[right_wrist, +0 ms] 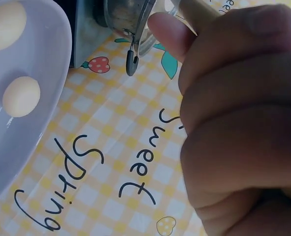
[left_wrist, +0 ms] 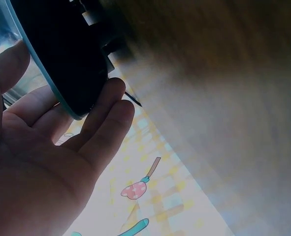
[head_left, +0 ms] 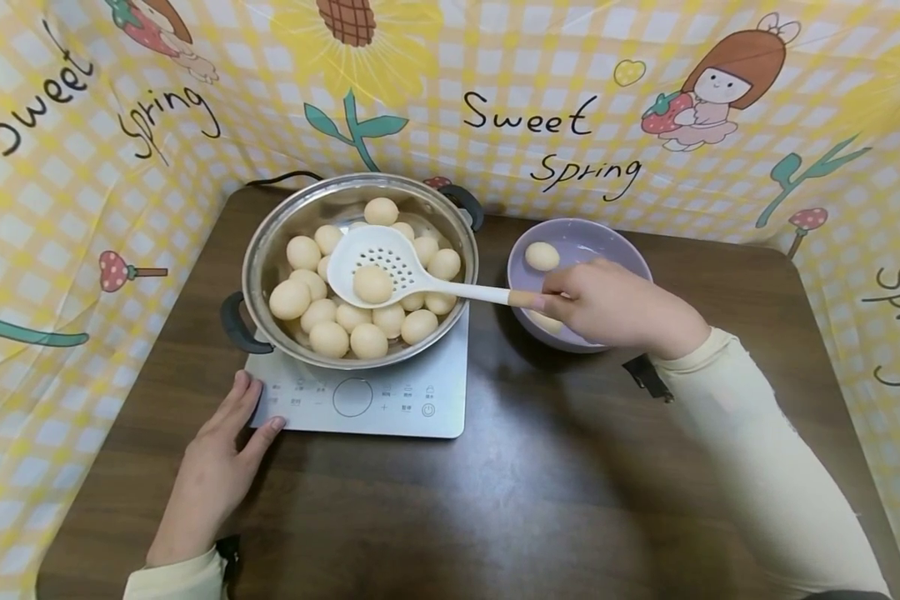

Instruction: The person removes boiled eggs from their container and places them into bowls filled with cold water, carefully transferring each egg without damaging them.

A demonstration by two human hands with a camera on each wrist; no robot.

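My right hand grips the wooden end of the handle of a white slotted spoon. The spoon's perforated bowl lies over the eggs in a steel pot, with one egg in it. Several light brown eggs fill the pot below. Under my right hand is a purple bowl, where one egg shows fully and another is partly covered by the hand. My left hand rests at the front left corner of the induction cooker, thumb at the front edge, fingers along the side.
The pot stands on the cooker, its black handles jutting out at left front and right back. A black cord runs behind it. Patterned cloth walls the brown table at the back and sides.
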